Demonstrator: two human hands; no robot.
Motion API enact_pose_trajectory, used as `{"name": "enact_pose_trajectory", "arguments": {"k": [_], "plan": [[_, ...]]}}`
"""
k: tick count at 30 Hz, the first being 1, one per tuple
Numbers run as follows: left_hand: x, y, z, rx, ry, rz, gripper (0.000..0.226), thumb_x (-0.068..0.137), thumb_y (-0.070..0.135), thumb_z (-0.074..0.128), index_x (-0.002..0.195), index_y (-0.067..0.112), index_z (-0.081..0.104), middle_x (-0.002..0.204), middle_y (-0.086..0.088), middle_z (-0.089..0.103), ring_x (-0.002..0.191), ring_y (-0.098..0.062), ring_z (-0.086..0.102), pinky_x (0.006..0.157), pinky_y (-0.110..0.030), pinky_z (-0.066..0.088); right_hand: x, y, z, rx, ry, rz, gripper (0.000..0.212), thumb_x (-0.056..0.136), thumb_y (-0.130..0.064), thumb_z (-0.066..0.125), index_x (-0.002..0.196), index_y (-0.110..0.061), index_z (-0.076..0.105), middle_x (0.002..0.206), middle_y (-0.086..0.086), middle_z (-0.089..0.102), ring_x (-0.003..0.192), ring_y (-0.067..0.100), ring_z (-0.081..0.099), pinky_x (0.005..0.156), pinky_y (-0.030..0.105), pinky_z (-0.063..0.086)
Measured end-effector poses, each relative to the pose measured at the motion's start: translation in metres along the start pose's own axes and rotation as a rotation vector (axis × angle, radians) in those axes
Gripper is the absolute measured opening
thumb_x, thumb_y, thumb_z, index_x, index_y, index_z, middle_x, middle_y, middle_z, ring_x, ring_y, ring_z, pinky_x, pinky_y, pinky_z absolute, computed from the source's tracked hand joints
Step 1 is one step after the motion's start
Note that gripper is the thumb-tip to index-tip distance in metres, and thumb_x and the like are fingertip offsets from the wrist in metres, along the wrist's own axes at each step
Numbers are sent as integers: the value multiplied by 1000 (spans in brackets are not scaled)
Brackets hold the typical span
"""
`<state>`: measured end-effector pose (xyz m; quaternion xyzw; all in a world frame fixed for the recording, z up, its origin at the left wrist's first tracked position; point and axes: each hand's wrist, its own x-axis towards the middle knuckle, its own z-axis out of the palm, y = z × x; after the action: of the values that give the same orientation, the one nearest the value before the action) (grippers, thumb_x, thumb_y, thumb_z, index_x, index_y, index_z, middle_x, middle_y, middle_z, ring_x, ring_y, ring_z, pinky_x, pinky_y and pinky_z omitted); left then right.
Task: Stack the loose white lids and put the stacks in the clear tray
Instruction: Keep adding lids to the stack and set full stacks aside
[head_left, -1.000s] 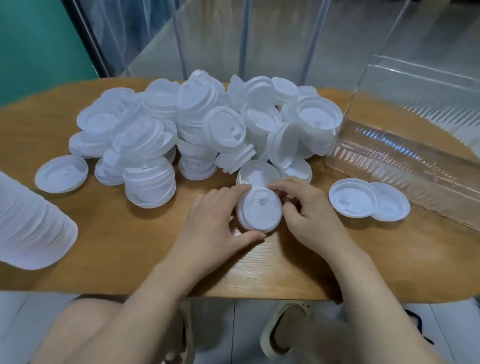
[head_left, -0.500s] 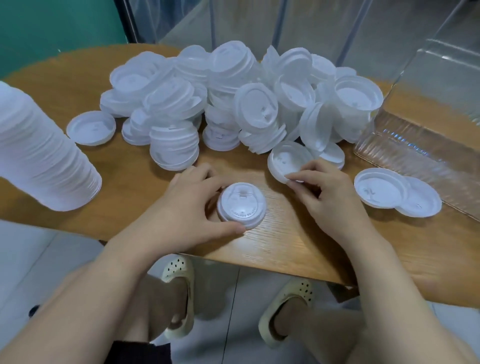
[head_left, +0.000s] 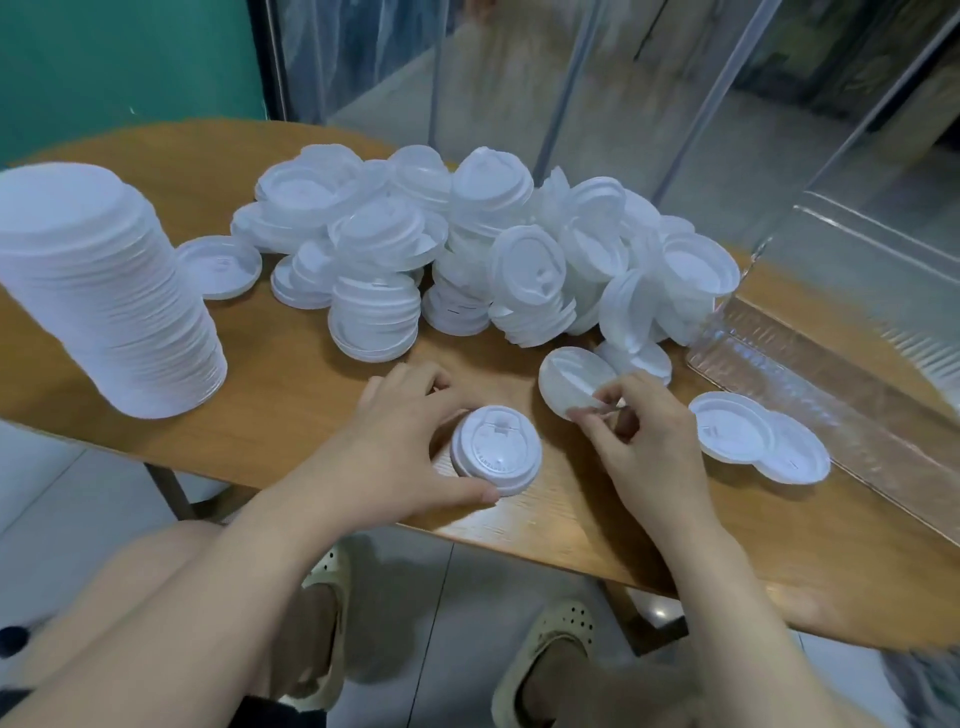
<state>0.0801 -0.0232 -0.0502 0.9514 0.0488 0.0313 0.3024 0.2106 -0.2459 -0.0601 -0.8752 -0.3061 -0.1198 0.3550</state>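
A person's left hand (head_left: 410, 441) grips a short lid stack (head_left: 496, 449), right hand (head_left: 639, 431) pinches one lid (head_left: 569, 382); a big pile (head_left: 467, 260) remains, clear tray (head_left: 831, 395) apparently unfilled.

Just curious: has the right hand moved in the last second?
Yes. The right hand left the small stack and reached toward the pile, lifting a lid.

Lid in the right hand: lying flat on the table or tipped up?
Tipped up. The right hand pinches the lid by its near edge; its face tilts toward the camera.
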Motion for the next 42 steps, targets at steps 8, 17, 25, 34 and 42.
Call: {"name": "enact_pose_trajectory", "arguments": {"k": [8,17,25,34,42], "plan": [[5,1,7,-3,-23,-12,87,60,78,79,139,54,49,124,30,36,117,-8,32,105,-34,39,0,-9,-13,242,129,-70,6,98,-25,68,95,-22,64,68,-4,53,64,12,51,61,20,39],[5,-1,8,-38,30,77,76,65,66,86,133,58,54,111,21,46,112,10,33,95,-24,30,-11,-6,-20,328,-198,138,20,104,-36,58,103,-29,76,85,-19,73,82,5,67,70,19,47],[8,0,8,-54,9,67,69,61,66,88,122,54,56,107,23,51,109,4,40,97,-28,31,-8,-17,-12,306,-237,217,14,102,-39,61,109,-32,70,72,-8,71,68,2,63,61,12,43],[11,-4,10,-62,22,46,82,55,74,84,127,44,59,108,24,54,108,-1,43,98,-28,33,-4,-19,2,162,-322,136,15,99,-46,61,101,-33,68,59,-11,61,59,9,55,58,27,40],[9,-4,9,-71,12,58,94,52,84,71,137,50,50,108,25,52,110,1,42,103,-30,35,-5,-17,-1,91,-204,58,15,96,-40,66,105,-29,72,60,-10,57,61,11,56,59,33,45]]}}
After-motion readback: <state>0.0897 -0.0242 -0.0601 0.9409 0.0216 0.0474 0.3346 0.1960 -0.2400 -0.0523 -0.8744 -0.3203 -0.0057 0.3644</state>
